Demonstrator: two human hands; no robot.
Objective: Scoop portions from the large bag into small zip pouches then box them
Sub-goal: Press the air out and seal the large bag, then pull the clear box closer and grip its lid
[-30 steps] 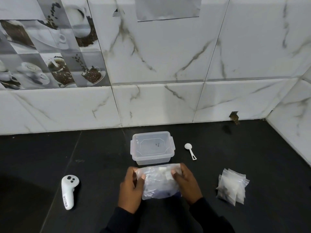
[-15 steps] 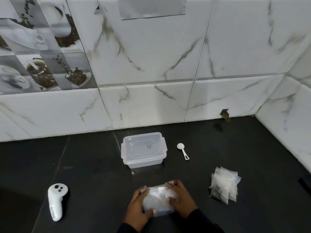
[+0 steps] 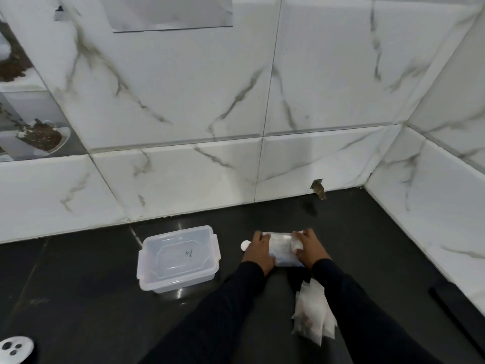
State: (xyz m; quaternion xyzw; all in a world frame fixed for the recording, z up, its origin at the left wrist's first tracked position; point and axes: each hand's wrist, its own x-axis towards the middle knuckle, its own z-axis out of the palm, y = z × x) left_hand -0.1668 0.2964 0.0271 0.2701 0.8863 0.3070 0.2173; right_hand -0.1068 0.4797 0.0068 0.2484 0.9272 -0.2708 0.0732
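Note:
The large clear bag [image 3: 283,248], with white contents, rests on the black counter to the right of the box. My left hand [image 3: 258,252] grips its left end and my right hand [image 3: 309,246] grips its right end. A clear plastic box [image 3: 178,258] with its lid on sits to the left of my hands. A white scoop [image 3: 245,245] peeks out just left of my left hand, mostly hidden. A stack of small clear zip pouches [image 3: 313,316] lies between my forearms, nearer to me.
White marble tiled walls meet at a corner at the back right. A white controller [image 3: 15,349] lies at the bottom left edge of the view. A chipped hole [image 3: 318,189] shows at the base of the back wall.
Both hands have carried the large bag from in front of the box, toward me, then away to the right beside the scoop. The view has swung to the right.

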